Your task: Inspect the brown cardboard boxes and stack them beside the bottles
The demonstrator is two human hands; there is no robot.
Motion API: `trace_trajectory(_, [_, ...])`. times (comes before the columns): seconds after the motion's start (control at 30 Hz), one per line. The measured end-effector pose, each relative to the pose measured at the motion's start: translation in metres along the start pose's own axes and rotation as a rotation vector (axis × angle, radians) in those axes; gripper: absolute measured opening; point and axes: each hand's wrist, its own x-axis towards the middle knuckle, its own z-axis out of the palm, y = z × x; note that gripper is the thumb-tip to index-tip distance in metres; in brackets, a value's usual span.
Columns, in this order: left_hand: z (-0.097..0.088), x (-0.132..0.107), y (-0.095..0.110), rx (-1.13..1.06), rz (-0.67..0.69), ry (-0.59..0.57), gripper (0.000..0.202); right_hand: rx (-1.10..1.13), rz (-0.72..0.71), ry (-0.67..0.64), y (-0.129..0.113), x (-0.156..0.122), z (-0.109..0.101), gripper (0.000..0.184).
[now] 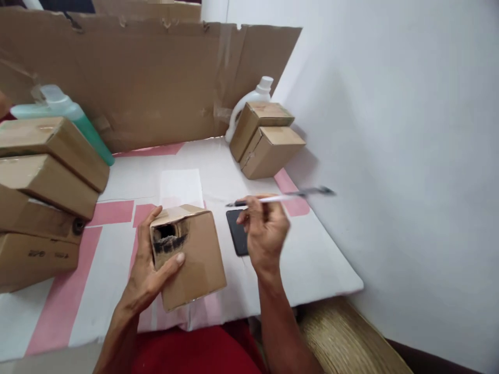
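My left hand (154, 267) grips a small cardboard box (200, 259) at its left side, thumb on the front face and fingers behind. A dark ragged hole with black marks around it shows at the box's upper left. To the right, my right hand (267, 228) is closed round a pen (278, 198) with a white barrel, its dark tip pointing left toward the box but apart from it. The pen's far end is blurred. Partly behind my right hand, a black phone-like slab (237, 236) lies on the table.
Stacked cardboard boxes (42, 208) and a green liquid bottle (83, 124) stand at left. Two boxes (275, 150) and a white jug (255, 96) stand at back right. A cardboard panel (156, 83) rises behind. White paper (181, 187) lies on the table (319, 259), beside a wall (409, 156).
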Motion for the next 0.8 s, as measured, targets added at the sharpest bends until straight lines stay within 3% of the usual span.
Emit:
trace_trajectory(0.13, [0.001,-0.002,0.003,-0.015,-0.017,0.032,0.092,-0.746,0.164,-0.583,0.055,-0.006,-0.005,0.024])
trace_trajectory(0.2, [0.004,-0.002,0.007,-0.028,-0.027,0.037,0.090,-0.918,0.229,-0.795,0.073,-0.021,-0.001,0.020])
trace_trajectory(0.27, [0.007,-0.002,0.013,-0.037,-0.042,0.050,0.091,-0.945,0.266,-0.875,0.082,-0.035,0.004,0.020])
trace_trajectory(0.43, [0.012,-0.002,0.025,-0.053,-0.126,0.095,0.093,-0.935,0.302,-0.875,0.085,-0.044,0.000,0.027])
trace_trajectory(0.63, [0.013,-0.001,0.028,-0.072,-0.131,0.105,0.094,-1.089,0.330,-0.471,0.098,-0.026,-0.031,0.051])
trace_trajectory(0.8, [0.011,0.001,0.025,-0.091,-0.139,0.083,0.095,-0.962,0.481,-0.492,0.118,-0.012,-0.039,0.067])
